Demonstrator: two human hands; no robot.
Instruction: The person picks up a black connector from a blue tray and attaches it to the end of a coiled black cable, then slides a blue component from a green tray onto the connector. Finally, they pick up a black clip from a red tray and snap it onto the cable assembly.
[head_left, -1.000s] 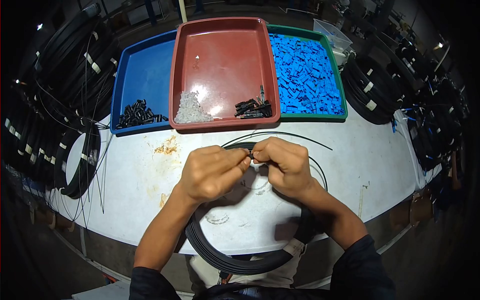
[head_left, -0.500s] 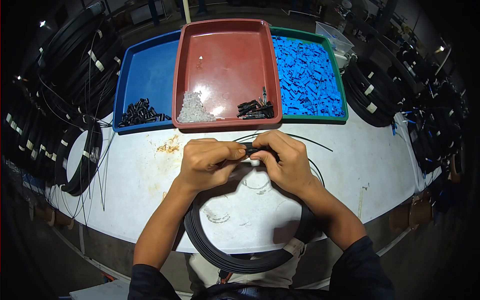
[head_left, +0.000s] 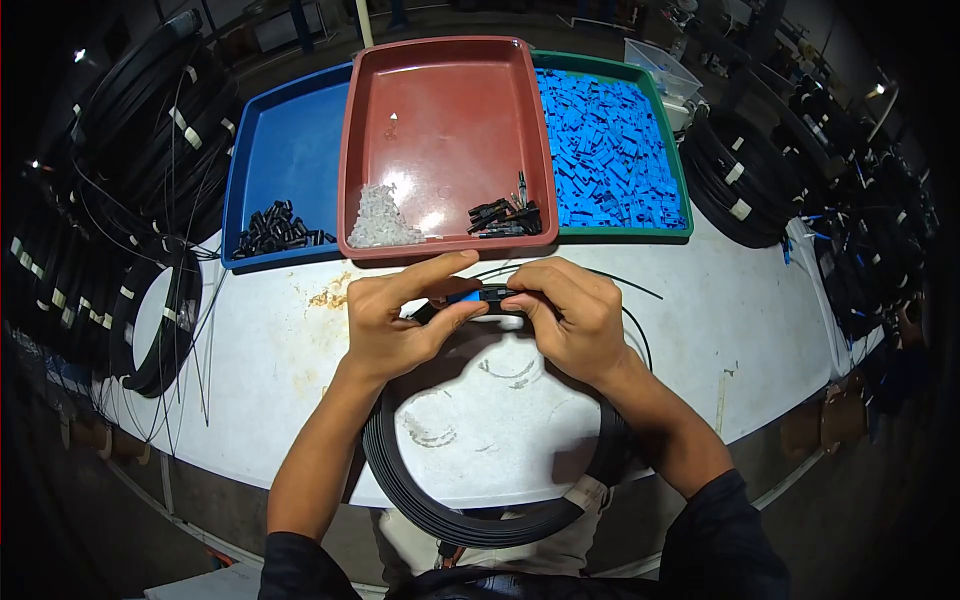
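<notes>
A small blue and black cable connector [head_left: 484, 294] sits between my two hands, over the far side of a black cable coil [head_left: 420, 507]. My right hand [head_left: 572, 312] pinches its black right end between thumb and fingers. My left hand [head_left: 395, 318] is by the blue left end, index finger lifted and thumb apart just below. Whether its other fingers touch the connector is hidden. The coil lies on the white table and hangs over the near edge, with a pale tape band on its lower right.
Behind my hands stand a blue tray [head_left: 290, 150] with black sleeves, a red tray [head_left: 450, 120] with whitish pieces and black connector parts, and a green tray [head_left: 688, 215] full of blue housings. Black cable coils [head_left: 160, 330] flank the table [head_left: 760, 330]. A loose cable end points right.
My left thumb and index finger have spread apart, and the hand has shifted slightly left. The connector's blue part now shows between my hands. My right hand keeps its pinch.
</notes>
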